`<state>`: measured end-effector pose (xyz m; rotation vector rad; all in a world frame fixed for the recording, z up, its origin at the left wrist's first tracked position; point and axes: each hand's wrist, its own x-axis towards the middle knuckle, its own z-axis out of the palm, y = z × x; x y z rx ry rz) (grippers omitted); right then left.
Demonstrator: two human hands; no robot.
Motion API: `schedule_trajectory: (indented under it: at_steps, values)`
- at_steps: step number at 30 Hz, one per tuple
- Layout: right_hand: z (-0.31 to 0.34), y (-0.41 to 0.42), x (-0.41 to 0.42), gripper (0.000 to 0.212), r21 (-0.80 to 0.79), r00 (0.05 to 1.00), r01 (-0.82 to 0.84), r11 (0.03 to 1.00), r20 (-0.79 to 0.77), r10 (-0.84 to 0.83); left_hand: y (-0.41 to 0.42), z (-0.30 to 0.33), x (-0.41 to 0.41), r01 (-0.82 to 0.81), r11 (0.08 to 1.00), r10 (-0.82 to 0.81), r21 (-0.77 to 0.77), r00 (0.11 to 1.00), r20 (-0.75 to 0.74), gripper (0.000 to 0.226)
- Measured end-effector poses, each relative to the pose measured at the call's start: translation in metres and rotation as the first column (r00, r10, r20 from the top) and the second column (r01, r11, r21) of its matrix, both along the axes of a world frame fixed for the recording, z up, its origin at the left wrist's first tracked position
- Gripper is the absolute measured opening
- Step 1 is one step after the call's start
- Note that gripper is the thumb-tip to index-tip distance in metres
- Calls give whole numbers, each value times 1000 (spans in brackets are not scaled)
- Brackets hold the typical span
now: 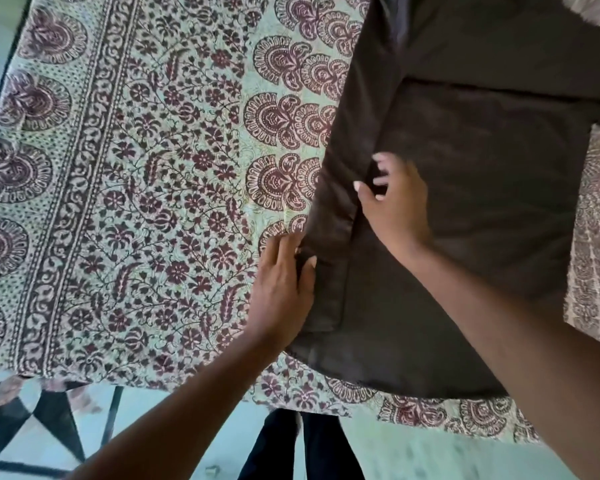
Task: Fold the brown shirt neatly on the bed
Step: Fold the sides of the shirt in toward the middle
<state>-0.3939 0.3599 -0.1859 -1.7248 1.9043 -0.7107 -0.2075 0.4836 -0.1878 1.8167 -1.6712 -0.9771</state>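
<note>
The brown shirt [471, 209] lies spread flat on the right half of the bed, its hem near the front edge. A narrow strip along its left side is folded inward, with a vertical seam running up from the hem. My left hand [281, 289] rests on the shirt's left edge, thumb on the cloth and fingers on the bedsheet beside it. My right hand [392, 202] lies on the shirt just right of the folded strip, its fingers curled and pinching the fold's edge.
The bed is covered by a pale green sheet [136, 185] printed with maroon flowers and borders. Its front edge hangs over a light tiled floor [201, 438] with black star-shaped inlay at lower left. My dark trouser legs [305, 445] stand against the bed.
</note>
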Motion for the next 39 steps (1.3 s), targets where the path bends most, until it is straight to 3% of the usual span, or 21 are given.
schedule_trajectory:
  at_steps: [2,4,6,9,12,17,20,23,27,31,37,39]
  values:
    - [5,-3,10,51,205,971,212,955,63,-229,-16,5,1,-141,988,143,67,989,-34,24]
    - [9,-9,18,60,369,949,237,899,111,-296,-35,6,6,-214,973,214,86,977,6,21]
    - [13,-11,21,67,517,936,229,825,117,-333,-49,9,11,-178,976,173,129,984,49,23]
    - [13,6,23,52,652,930,162,740,150,-336,-55,11,16,-64,978,49,197,995,82,20]
    - [5,41,22,42,682,960,131,719,92,-263,-49,16,19,24,970,-56,242,990,127,28]
    - [1,93,17,43,618,956,42,785,204,-211,-25,21,23,70,961,-111,268,984,139,53]
    - [2,116,11,36,500,952,102,860,201,-230,-15,21,20,132,949,-160,285,984,75,76]
    - [4,133,9,39,506,951,133,852,176,-253,-3,18,20,236,944,-277,231,947,162,83]
    - [19,139,6,41,675,986,-64,735,155,-56,10,12,25,349,923,-383,161,867,319,72]
    - [28,128,-4,32,765,969,-244,596,220,113,14,13,30,354,922,-386,155,873,299,72]
    - [33,119,-6,35,850,902,-369,375,231,366,18,23,23,169,958,-219,233,953,209,72]
    - [38,112,-7,36,867,883,-337,367,156,443,20,25,17,144,942,-218,302,949,227,77]
